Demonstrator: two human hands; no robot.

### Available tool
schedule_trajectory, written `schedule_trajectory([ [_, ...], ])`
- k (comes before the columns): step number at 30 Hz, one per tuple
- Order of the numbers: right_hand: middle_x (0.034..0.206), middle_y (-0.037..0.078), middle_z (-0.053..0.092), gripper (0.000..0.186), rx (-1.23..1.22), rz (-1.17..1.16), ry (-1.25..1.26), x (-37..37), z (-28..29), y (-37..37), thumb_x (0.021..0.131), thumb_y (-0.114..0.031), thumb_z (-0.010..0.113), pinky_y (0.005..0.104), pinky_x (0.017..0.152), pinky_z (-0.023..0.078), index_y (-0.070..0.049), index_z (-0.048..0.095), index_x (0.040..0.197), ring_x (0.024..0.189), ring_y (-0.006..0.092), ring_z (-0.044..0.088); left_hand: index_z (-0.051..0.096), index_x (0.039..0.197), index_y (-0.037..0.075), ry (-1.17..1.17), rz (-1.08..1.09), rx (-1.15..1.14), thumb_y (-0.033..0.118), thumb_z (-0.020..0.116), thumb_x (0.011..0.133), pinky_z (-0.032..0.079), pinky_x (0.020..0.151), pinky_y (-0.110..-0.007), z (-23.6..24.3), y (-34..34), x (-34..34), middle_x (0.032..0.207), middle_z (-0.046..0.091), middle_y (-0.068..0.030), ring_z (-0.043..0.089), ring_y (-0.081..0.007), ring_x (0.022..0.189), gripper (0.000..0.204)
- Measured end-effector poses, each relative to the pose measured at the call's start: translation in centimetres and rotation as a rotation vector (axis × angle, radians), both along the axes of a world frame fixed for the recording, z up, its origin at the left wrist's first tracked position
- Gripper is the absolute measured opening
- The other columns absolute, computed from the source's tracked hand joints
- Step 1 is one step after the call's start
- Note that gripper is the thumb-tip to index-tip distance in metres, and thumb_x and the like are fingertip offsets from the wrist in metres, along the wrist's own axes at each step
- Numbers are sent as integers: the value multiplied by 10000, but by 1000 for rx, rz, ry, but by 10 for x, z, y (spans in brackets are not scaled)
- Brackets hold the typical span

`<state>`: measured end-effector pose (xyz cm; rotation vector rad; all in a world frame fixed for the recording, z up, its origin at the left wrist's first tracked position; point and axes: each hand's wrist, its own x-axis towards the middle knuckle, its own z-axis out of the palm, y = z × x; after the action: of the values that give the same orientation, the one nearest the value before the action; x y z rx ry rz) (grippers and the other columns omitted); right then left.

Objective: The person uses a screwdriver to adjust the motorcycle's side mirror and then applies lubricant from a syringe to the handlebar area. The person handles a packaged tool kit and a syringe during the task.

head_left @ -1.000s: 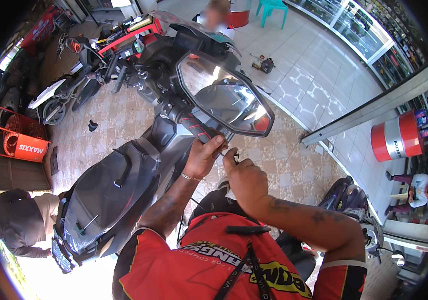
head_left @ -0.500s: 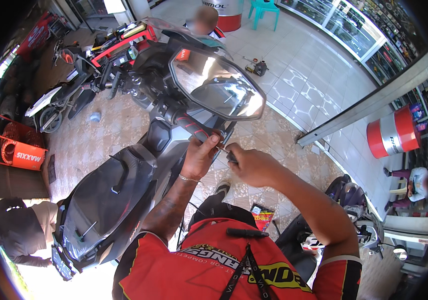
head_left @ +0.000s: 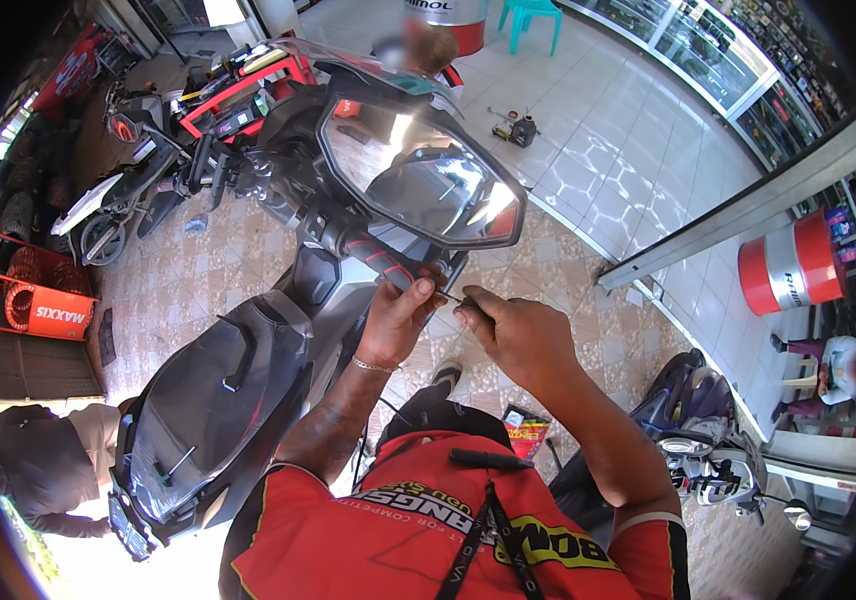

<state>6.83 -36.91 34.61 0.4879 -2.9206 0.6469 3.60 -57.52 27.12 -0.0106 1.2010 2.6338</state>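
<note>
A black scooter stands in front of me, its seat toward the lower left and its handlebar up the middle. My left hand grips the outer end of the red-and-black handlebar grip. My right hand pinches a thin metal tool whose tip meets the grip's end beside my left thumb. A large rear-view mirror sits just above both hands. My red and black shirt fills the bottom edge.
A crouching person is at the lower left beside the scooter's tail. Other motorcycles and a red tyre rack stand at the left. Another scooter is parked at my right. A red-and-white drum stands by the shop front.
My right hand has slid a little to the right with the thin tool. The view has shifted slightly; the left hand stays on the grip's end.
</note>
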Motion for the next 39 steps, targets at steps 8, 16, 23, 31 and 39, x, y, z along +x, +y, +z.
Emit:
schedule_trajectory([
  [8,565,40,540,466,13,162,616,-45,-42,12,837,-517,748,346,461,452,-167,727,1142,526,216,611,613,1257,23,30,-10,-39,252,794,899,545,923,-362,-1,-1,-9,1223,639,-116,673,-188,1010,461],
  [16,637,38,577,453,-273,0,-534,-42,7,20,926,-503,701,279,449,393,-102,741,1131,506,129,520,630,1230,40,-32,-3,69,198,795,895,525,915,-329,10,6,-9,1156,676,-88,644,-161,1037,405],
  [23,649,18,519,523,-1109,-42,-1416,-72,-15,30,960,-525,671,193,396,219,-22,744,1085,475,26,343,660,1193,60,9,-29,31,178,770,913,523,912,-327,10,3,-11,1169,680,-82,651,-157,1020,323],
  [31,674,16,612,514,-204,-67,-134,-25,-3,11,850,-407,790,323,569,478,-129,700,1273,599,162,585,642,1259,66,7,-98,89,200,760,926,514,920,-336,11,7,-17,1159,696,-80,654,-151,1028,378],
  [39,658,12,590,493,84,41,589,-48,-35,16,818,-412,781,341,520,466,-275,702,1285,587,217,629,635,1278,71,38,-35,53,255,732,952,511,928,-341,11,11,-17,1197,692,-82,653,-162,1064,387],
])
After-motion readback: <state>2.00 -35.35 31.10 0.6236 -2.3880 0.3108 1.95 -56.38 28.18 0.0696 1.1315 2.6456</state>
